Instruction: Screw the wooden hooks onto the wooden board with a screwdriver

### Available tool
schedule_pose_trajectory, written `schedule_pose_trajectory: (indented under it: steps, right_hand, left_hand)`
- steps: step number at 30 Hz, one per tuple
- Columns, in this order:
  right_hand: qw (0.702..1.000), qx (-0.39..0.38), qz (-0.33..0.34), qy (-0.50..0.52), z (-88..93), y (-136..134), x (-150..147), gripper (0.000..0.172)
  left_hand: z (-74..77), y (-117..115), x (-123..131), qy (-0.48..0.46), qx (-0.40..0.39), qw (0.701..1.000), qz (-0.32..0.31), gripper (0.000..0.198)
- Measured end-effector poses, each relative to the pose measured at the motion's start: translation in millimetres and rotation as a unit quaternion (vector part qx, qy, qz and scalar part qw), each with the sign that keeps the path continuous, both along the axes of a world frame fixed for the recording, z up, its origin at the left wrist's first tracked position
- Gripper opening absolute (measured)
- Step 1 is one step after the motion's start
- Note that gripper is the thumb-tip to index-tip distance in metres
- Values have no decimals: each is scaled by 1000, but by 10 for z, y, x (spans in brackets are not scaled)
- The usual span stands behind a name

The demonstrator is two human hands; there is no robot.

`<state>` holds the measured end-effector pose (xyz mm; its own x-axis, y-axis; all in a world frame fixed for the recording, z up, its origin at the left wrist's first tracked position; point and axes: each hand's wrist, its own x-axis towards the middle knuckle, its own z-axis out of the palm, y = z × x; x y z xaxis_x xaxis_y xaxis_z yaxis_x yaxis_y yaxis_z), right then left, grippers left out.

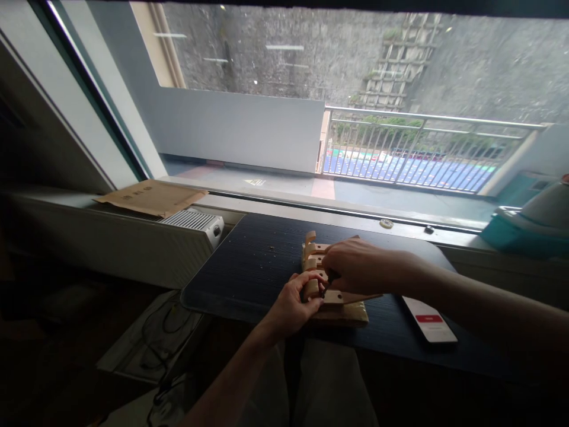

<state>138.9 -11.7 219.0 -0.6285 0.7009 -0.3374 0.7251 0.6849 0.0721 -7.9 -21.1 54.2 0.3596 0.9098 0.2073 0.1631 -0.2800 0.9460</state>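
Observation:
On the dark tabletop, several light-brown wooden pieces (331, 296) with curled ends and small dark holes lie side by side on a pale, shiny-edged block (355, 314). My left hand (291, 302) is closed around the curled end (313, 289) of the nearest piece, thumb and fingers pinching it. Above and to its right, my right hand (353, 264) is closed on a slim dark tool (329, 280). The tool's lower end points down beside the curled end, near my left thumb. My fingers hide most of the tool, so its kind is not clear.
A phone (430, 320) with a light screen lies at the table's right. Small crumbs (272, 248) dot the dark tabletop (240, 261). A tape roll (386, 223) and a teal container (507, 231) sit on the sill. A brown envelope (153, 197) rests at left above cables (166, 338).

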Motion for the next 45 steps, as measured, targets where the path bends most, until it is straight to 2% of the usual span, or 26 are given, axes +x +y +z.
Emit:
schedule_pose_trajectory:
  steps: [6, 14, 23, 30, 38, 42, 45]
  right_hand:
    - [999, 31, 24, 28, -71, -53, 41, 12]
    - [997, 42, 47, 43, -89, -121, 40, 14]
    - [1000, 23, 7, 10, -17, -81, -4, 13]
    - [1000, 25, 6, 16, -41, -81, 28, 14]
    - [999, 37, -20, -7, -17, -68, 26, 22]
    - [998, 36, -45, -12, 2, -92, -19, 20]
    - [999, 32, -33, -11, 4, -114, -35, 20]
  left_hand:
    - [-13, -14, -6, -1, 10, 1000, -14, 45]
    - [-45, -45, 1, 41, 62, 997, 14, 49]
    - [-49, 20, -2, 27, 53, 998, -4, 45]
    - [39, -26, 31, 9, 16, 1000, 8, 46]
    - [-96, 5, 82, 1, 35, 999, 37, 41]
    - [-41, -3, 89, 1, 48, 998, 43, 38]
    - [16, -11, 94, 4, 61, 997, 51, 33]
